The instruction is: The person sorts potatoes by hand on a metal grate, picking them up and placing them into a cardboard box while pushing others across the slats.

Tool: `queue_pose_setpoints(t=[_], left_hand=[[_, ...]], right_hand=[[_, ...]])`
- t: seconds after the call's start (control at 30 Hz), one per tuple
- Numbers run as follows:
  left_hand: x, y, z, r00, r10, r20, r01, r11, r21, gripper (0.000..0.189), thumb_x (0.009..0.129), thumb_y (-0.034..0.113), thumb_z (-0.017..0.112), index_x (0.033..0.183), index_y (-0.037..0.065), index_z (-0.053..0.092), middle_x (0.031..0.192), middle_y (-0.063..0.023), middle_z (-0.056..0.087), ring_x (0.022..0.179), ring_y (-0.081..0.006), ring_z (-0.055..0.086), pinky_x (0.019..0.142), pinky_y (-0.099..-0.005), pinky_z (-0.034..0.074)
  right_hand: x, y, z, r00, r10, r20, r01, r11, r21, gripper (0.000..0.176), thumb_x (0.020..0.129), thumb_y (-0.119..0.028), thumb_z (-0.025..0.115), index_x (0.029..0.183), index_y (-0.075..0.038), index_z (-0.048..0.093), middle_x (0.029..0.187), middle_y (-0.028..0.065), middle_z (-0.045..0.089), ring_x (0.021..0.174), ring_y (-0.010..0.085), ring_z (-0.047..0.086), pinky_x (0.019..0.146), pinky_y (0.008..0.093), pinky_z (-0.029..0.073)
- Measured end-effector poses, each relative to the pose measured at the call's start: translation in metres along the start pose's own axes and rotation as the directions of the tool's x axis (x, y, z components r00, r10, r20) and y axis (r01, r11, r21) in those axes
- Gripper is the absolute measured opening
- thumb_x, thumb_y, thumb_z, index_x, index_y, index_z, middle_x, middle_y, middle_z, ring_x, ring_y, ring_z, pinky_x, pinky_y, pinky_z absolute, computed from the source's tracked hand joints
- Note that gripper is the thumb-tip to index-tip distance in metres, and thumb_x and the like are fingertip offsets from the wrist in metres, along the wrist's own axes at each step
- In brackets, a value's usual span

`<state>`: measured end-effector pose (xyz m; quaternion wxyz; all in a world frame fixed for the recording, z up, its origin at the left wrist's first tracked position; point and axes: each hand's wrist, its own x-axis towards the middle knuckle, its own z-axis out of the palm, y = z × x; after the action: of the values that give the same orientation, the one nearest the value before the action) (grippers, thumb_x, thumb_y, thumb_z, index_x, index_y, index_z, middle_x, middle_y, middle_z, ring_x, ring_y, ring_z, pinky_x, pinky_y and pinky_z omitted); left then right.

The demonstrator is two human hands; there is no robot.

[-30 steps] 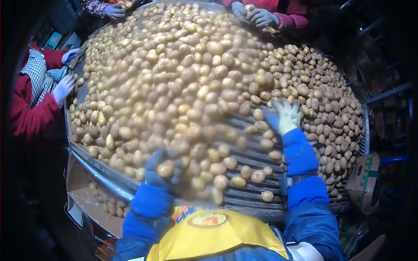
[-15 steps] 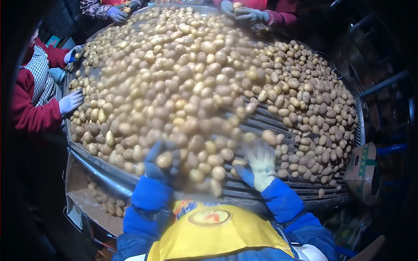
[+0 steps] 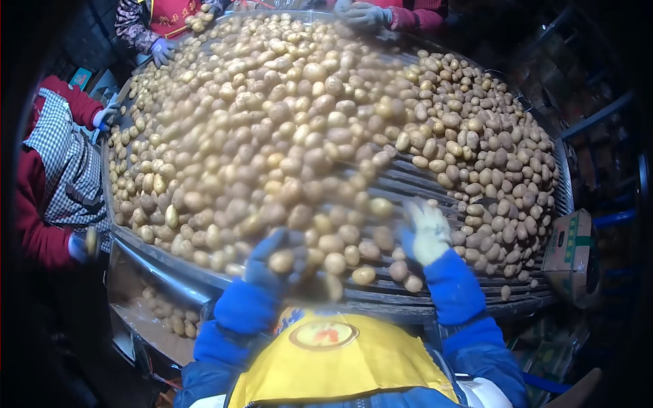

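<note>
A large heap of potatoes covers the slatted sorting table. My left hand, in a blue-grey glove, is at the near edge with its fingers curled around a potato. Loose potatoes lie just right of it, some smeared by motion. My right hand, in a pale yellow glove with a blue thumb side, is over the slats at the right. Its fingers are stretched out and a little blurred, with several potatoes close to its left side and nothing seen in its grasp.
A cardboard box stands at the table's right edge. Below the left edge, an open carton contains potatoes. A co-worker in a checked apron stands at the left; other gloved co-workers' hands are at the far edge.
Both my hands have shifted slightly right, the left still with a potato. The left co-worker's near hand has drawn back off the heap, holding a potato. The far-left co-worker's hand has lowered.
</note>
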<state>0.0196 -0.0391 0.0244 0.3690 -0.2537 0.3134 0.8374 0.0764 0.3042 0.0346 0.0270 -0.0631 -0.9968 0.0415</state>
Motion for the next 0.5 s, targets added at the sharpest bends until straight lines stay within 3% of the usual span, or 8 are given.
queue_pose_setpoints(t=[0.03, 0.13, 0.17, 0.27, 0.3, 0.4, 0.5], left_hand=[[-0.001, -0.006, 0.010, 0.999, -0.033, 0.024, 0.032, 0.999, 0.028, 0.044, 0.106, 0.042, 0.065, 0.119, 0.001, 0.069, 0.093, -0.0127, 0.073, 0.070, -0.0226, 0.064, 0.059, -0.0333, 0.051], [-0.001, -0.013, 0.018, 0.990, -0.105, 0.088, 0.099, 0.992, 0.073, 0.044, 0.108, 0.041, 0.063, 0.120, 0.000, 0.068, 0.094, -0.0132, 0.073, 0.070, -0.0227, 0.064, 0.061, -0.0330, 0.052], [0.000, -0.014, 0.015, 0.986, -0.124, 0.112, 0.117, 0.991, 0.070, 0.044, 0.108, 0.041, 0.063, 0.121, -0.001, 0.068, 0.094, -0.0129, 0.073, 0.071, -0.0226, 0.065, 0.062, -0.0327, 0.052], [0.010, -0.014, 0.002, 0.973, -0.123, 0.196, 0.124, 0.992, 0.006, 0.043, 0.109, 0.040, 0.062, 0.126, 0.001, 0.066, 0.102, -0.0122, 0.073, 0.078, -0.0224, 0.067, 0.065, -0.0344, 0.054], [0.011, -0.015, -0.002, 0.968, -0.118, 0.222, 0.127, 0.992, -0.025, 0.043, 0.109, 0.040, 0.061, 0.128, 0.002, 0.066, 0.105, -0.0120, 0.073, 0.081, -0.0224, 0.068, 0.066, -0.0354, 0.055], [0.003, -0.017, 0.011, 0.972, -0.115, 0.204, 0.141, 0.983, -0.118, 0.044, 0.110, 0.039, 0.061, 0.141, 0.009, 0.061, 0.122, -0.0128, 0.072, 0.099, -0.0238, 0.071, 0.079, -0.0402, 0.060], [-0.001, -0.013, 0.028, 0.982, -0.027, 0.184, 0.004, 0.993, 0.120, 0.057, 0.107, 0.049, 0.062, 0.150, 0.014, 0.052, 0.125, -0.0205, 0.069, 0.107, -0.0430, 0.071, 0.080, -0.0609, 0.061]], right_hand=[[0.009, 0.001, 0.003, 0.998, 0.022, 0.061, -0.014, 0.992, -0.128, 0.055, 0.089, -0.016, 0.071, 0.143, -0.017, 0.064, 0.138, 0.0142, 0.067, 0.122, 0.0370, 0.062, 0.106, 0.0481, 0.051], [0.030, 0.013, 0.017, 0.978, 0.007, 0.207, 0.013, 0.996, -0.092, 0.060, 0.089, -0.017, 0.067, 0.148, -0.020, 0.060, 0.145, 0.0138, 0.061, 0.131, 0.0350, 0.056, 0.109, 0.0472, 0.050], [0.039, 0.018, 0.019, 0.971, 0.058, 0.232, -0.048, 0.998, -0.047, 0.059, 0.090, -0.018, 0.070, 0.148, -0.018, 0.062, 0.141, 0.0140, 0.066, 0.128, 0.0385, 0.061, 0.111, 0.0475, 0.051], [0.050, 0.017, 0.010, 0.978, 0.113, 0.178, -0.172, 0.917, 0.361, 0.052, 0.094, -0.019, 0.071, 0.145, -0.016, 0.066, 0.138, 0.0159, 0.069, 0.125, 0.0417, 0.066, 0.111, 0.0478, 0.052], [0.048, 0.007, -0.004, 0.977, 0.123, 0.177, -0.192, 0.867, 0.459, 0.043, 0.098, -0.018, 0.072, 0.141, -0.012, 0.070, 0.137, 0.0176, 0.072, 0.123, 0.0342, 0.071, 0.109, 0.0432, 0.054], [0.045, -0.023, -0.011, 0.981, 0.102, 0.168, -0.195, 0.600, 0.776, 0.047, 0.097, -0.019, 0.079, 0.141, -0.008, 0.069, 0.125, 0.0218, 0.072, 0.110, 0.0294, 0.074, 0.095, 0.0378, 0.059], [0.044, -0.083, -0.055, 0.918, 0.055, 0.393, -0.366, 0.502, 0.784, 0.048, 0.097, -0.024, 0.081, 0.141, -0.007, 0.070, 0.114, 0.0213, 0.075, 0.096, 0.0232, 0.074, 0.088, 0.0356, 0.060]])
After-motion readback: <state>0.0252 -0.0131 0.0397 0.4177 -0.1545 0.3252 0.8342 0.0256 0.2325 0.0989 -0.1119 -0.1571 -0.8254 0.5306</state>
